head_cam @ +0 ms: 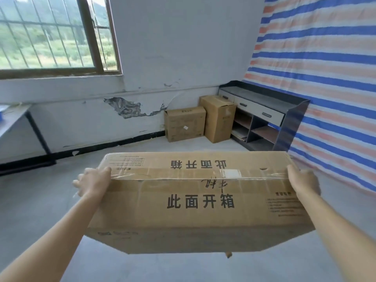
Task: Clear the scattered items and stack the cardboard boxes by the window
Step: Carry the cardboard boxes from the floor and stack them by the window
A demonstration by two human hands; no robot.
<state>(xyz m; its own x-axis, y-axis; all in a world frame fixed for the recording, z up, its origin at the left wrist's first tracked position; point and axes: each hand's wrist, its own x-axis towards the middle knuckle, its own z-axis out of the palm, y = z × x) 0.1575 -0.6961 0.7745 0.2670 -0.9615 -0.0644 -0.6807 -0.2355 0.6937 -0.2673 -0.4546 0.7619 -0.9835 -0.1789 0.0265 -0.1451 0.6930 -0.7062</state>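
Observation:
A large taped cardboard box with black printed characters hangs in the air in front of me, above the grey floor. My left hand presses flat against its left end, thumb on the top edge. On its right end lies my right hand, thumb over the top edge, fingers hidden behind the side. Two more cardboard boxes stand on the floor against the far wall: a wide low box and a taller box beside it.
A barred window fills the upper left. A grey cabinet with drawers and open shelves stands right of the two boxes, against a striped tarp wall. A table with black legs is at the left edge.

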